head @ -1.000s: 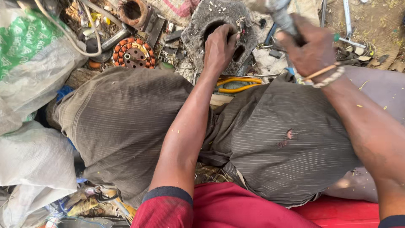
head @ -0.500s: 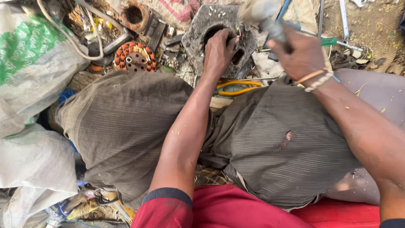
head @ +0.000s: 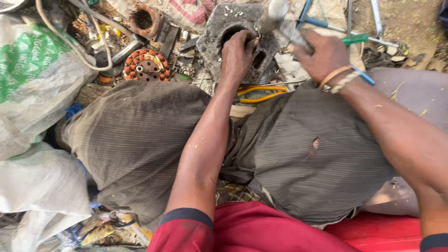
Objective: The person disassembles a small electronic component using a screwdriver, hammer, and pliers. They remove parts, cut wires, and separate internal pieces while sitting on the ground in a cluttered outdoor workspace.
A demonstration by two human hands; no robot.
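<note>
I sit with my knees apart in grey-brown striped trousers (head: pixel 140 140). My left hand (head: pixel 237 53) is shut on a small metal piece held against a grey metal block (head: pixel 219 35) with holes in it, lying on the ground in front of me. My right hand (head: pixel 322 53) grips the handle of a hammer (head: pixel 275 14), whose metal head hangs just above the left hand and the block. A band and a thread sit on my right wrist.
A copper-wound motor stator (head: pixel 148 65) and a rusty ring part (head: pixel 144 18) lie at the upper left among scrap and a cable. Yellow-handled pliers (head: pixel 261 93) lie between my knees. Screwdrivers (head: pixel 354 39) lie at the upper right. White sacks (head: pixel 32 79) crowd the left.
My right hand has swung the hammer from high at the right down and leftward, so its head now hangs close over the left hand. The left hand stays on the block.
</note>
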